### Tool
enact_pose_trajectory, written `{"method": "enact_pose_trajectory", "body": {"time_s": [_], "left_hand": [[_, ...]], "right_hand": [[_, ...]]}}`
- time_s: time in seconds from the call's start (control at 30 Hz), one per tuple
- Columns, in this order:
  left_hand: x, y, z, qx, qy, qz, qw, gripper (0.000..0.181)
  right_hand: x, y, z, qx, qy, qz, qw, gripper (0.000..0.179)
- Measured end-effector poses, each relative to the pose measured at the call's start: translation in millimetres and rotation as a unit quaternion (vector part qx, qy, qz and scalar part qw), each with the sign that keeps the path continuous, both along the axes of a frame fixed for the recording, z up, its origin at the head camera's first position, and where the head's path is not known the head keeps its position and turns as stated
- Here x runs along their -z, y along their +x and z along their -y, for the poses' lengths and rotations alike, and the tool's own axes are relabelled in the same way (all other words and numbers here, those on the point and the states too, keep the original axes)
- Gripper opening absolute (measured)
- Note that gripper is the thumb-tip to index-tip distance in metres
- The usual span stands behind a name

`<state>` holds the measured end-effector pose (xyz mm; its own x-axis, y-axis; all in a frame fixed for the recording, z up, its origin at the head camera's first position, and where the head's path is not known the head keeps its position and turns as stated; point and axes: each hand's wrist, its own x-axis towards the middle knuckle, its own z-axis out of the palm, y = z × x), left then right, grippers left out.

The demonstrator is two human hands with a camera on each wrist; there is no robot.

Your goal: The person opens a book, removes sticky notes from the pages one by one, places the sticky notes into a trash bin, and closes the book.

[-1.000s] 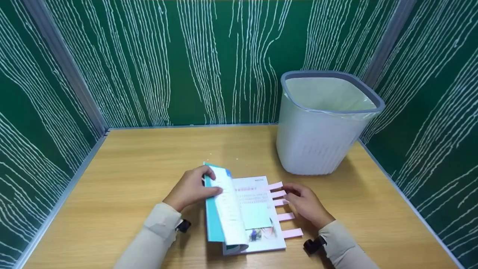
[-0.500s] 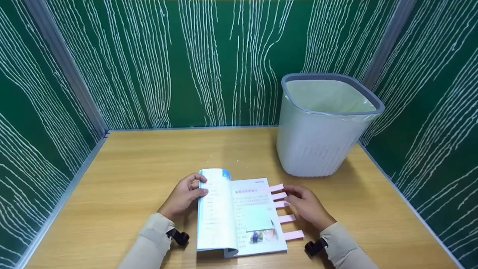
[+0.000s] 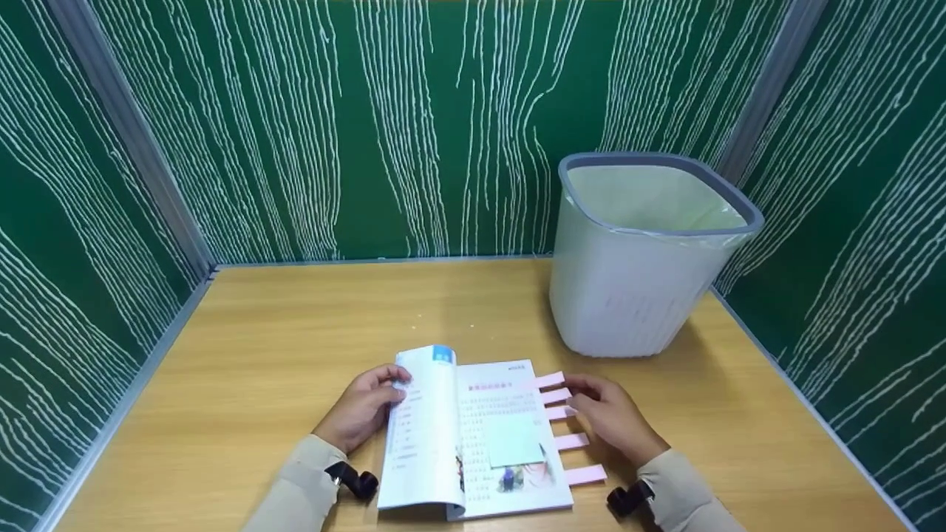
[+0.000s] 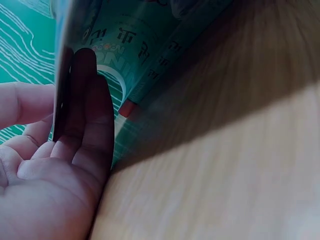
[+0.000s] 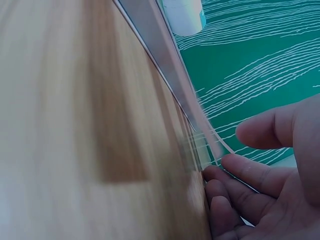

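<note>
"Hands first: what is the left hand (image 3: 362, 408) doing?"

"It is pinching the left side of a book (image 3: 423, 436). Its thumb is pressing on the page, and its other fingers are lying behind the cover."

"And the right hand (image 3: 617, 420)?"

"That one is resting loose. One fingertip is touching a pink strip, and the thumb is sitting apart from it."

"Where is the book lying?"

"It is lying on the wooden table (image 3: 295, 318), between the two hands. Its right side is lying flat, but its left side is lifting up a bit and curving."

"What is sticking out of it?"

"Five pink strips (image 3: 587, 475) are sticking out past the right edge, in a row. A pale green note (image 3: 515, 441) is lying on the right page, and it is covering some of the words. A little picture is peeking out under it."

"What is standing behind?"

"A white bin (image 3: 628, 288) is standing farther back on the right. It is wearing a gray rim, and a thin bag is lining it. Green walls (image 3: 369, 199) with wavy white lines are closing in the table."
</note>
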<state>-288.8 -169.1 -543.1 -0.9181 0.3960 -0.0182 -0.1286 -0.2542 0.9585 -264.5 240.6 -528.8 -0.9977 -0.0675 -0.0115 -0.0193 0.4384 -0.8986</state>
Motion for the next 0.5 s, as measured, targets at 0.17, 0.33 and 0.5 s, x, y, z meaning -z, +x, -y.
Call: {"method": "enact_pose_trajectory", "body": {"time_s": [0.17, 0.33, 0.5], "left_hand": [[2.4, 2.7, 1.0, 0.011, -0.004, 0.002, 0.9999, 0.022], [-3.5, 1.3, 2.5, 0.001, -0.008, 0.008, 0.9999, 0.022], [-1.9, 0.5, 2.5, -0.006, -0.014, 0.015, 0.9998, 0.024]], "right_hand": [[1.0, 2.9, 2.0, 0.012, 0.011, 0.002, 0.9999, 0.04], [1.9, 0.5, 4.2, 0.02, 0.013, -0.01, 0.9997, 0.039], [3.7, -2.6, 4.6, 0.023, 0.022, -0.003, 0.9995, 0.04]]}}
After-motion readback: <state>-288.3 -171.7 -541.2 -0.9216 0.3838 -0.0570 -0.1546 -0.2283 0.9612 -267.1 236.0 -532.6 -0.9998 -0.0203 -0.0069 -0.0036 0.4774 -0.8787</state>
